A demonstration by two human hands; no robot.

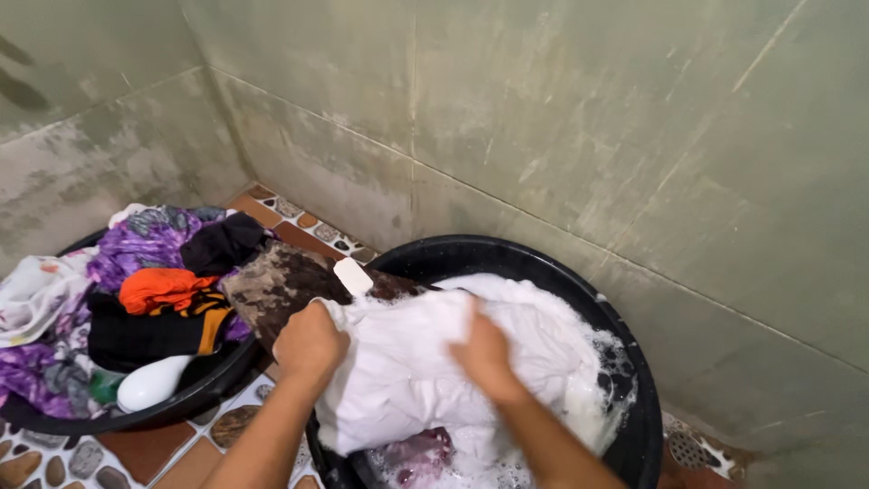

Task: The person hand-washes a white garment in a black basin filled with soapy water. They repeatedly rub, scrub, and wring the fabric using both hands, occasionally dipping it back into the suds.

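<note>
Black basin (634, 398), soapy white cloth (407, 362)

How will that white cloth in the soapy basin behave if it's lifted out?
The white cloth bunches in folds under both hands, so it is probably floppy. It lies in suds in the black basin, so it is likely soaked, heavy for its size and slippery.

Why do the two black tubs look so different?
The right tub holds soapy water and foam, while the left tub shows no water, just a heap of clothes. The right tub has mostly one white cloth, gripped by the left hand and right hand; the left tub has many colours: purple, orange, black. The left tub also has a white bottle. Both are round, black and sit on the tiled floor.
</note>
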